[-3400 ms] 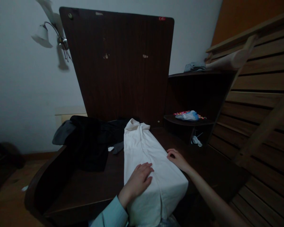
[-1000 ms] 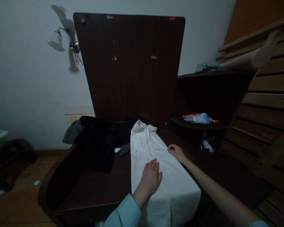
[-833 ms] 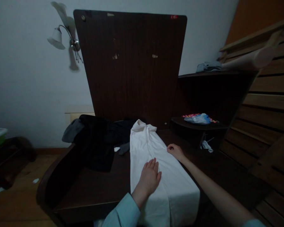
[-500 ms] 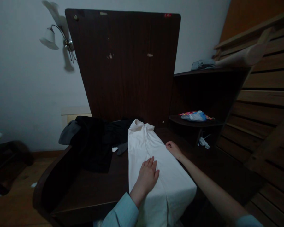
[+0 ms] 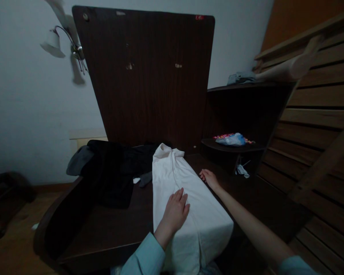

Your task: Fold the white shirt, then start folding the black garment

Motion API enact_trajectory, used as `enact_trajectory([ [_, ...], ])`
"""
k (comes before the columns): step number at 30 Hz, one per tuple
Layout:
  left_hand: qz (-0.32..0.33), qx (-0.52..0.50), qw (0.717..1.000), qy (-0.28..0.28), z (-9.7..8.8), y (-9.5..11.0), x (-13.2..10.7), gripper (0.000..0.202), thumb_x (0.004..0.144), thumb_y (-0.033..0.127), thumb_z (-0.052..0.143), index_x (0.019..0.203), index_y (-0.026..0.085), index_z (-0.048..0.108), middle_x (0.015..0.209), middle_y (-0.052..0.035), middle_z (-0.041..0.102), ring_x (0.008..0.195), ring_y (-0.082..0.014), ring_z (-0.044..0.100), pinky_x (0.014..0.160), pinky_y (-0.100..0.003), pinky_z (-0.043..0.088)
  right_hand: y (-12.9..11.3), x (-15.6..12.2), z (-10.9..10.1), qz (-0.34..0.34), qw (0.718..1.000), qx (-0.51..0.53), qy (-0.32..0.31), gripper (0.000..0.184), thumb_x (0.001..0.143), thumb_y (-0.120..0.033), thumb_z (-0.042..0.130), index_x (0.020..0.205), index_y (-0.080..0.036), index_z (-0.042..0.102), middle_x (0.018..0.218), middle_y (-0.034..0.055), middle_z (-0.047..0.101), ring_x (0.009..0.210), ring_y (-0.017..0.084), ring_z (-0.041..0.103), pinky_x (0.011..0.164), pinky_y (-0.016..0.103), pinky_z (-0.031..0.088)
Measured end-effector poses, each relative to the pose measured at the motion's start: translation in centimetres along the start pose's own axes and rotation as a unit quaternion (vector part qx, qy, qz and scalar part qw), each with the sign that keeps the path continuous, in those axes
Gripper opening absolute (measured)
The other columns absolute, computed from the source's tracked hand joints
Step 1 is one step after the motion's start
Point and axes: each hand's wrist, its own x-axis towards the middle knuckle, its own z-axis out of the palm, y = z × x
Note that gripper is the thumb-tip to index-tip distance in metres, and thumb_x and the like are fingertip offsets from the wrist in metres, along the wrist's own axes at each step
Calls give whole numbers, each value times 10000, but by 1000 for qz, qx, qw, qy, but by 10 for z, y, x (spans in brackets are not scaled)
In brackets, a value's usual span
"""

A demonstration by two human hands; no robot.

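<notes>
A white shirt point(image 5: 174, 179), folded into a long narrow strip with its collar at the far end, lies lengthwise on a dark wooden table point(image 5: 109, 225). My left hand point(image 5: 174, 210) rests flat on the middle of the shirt, fingers stretched out together. My right hand point(image 5: 208, 178) is at the shirt's right edge, farther up, with its fingers curled down onto the edge of the cloth.
A heap of dark clothes point(image 5: 111, 168) lies on the table to the left of the shirt. A tall dark board point(image 5: 146, 76) stands behind. To the right are dark shelves with a plastic bag point(image 5: 231, 139), and a slatted wooden frame point(image 5: 318, 126). A wall lamp point(image 5: 60, 42) hangs at upper left.
Both hands have slid a little farther up the shirt toward the collar. The view has shifted slightly; the shirt itself lies as before.
</notes>
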Motion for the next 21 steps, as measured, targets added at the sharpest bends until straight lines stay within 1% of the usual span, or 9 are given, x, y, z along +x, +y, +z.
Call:
enact_trajectory([
  [2,7,-2,1000,10,0,-1,-1,356,849,252,385,1173,175,510,1344,-96,403,1220,-219,375,1010,-389,307,0,-1,-2,11,1000,3,-8,267,723,-363,382,531,-199,472,453,-37,460,402,102,423,406,219,330],
  [4,11,-3,1000,15,0,-1,-1,345,851,249,386,1164,191,520,1337,-88,414,1208,-223,388,1003,-395,314,0,-7,-6,20,1000,8,-21,250,697,-382,426,533,-200,470,457,-39,465,412,102,430,411,218,332],
  [7,18,-3,1000,15,1,-1,0,341,852,246,381,1161,201,520,1328,-85,425,1195,-229,404,995,-414,323,-1,-26,-15,15,999,-14,-45,233,665,-413,473,569,-202,485,498,-31,498,469,118,472,448,227,356],
  [9,18,0,1000,12,1,-1,0,351,842,219,385,1168,195,514,1329,-89,423,1198,-229,399,996,-412,320,-2,-45,-24,-16,997,-53,-53,269,691,-455,441,606,-205,496,558,-12,539,531,136,507,491,241,377],
  [11,17,5,1000,11,1,-1,0,365,826,185,393,1172,188,510,1328,-93,423,1201,-229,393,998,-405,318,-2,-64,-32,-65,991,-106,-58,295,726,-477,404,664,-209,512,610,-1,557,581,148,522,533,251,385],
  [14,20,12,1000,12,1,0,1,368,819,173,393,1168,189,509,1322,-91,430,1199,-226,392,999,-404,315,1,-85,-42,-111,972,-194,-72,259,719,-455,447,781,-215,523,583,-25,518,552,147,500,532,253,363],
  [16,19,14,1000,11,1,0,1,367,823,177,388,1169,192,507,1319,-89,432,1195,-224,396,999,-405,314,5,-90,-45,-121,965,-220,-79,244,707,-419,462,833,-217,518,566,-39,494,529,142,488,523,251,353],
  [17,19,15,1000,10,1,0,0,366,823,178,387,1169,193,506,1320,-88,432,1193,-224,398,998,-404,315,7,-90,-46,-124,965,-217,-82,242,706,-405,455,847,-217,515,572,-39,496,533,141,491,526,251,354],
  [21,16,20,1000,14,2,0,0,369,819,176,394,1169,190,509,1323,-83,430,1192,-225,398,998,-398,314,12,-85,-48,-114,978,-156,-82,274,686,-405,443,869,-211,506,581,-37,496,530,134,490,511,242,359],
])
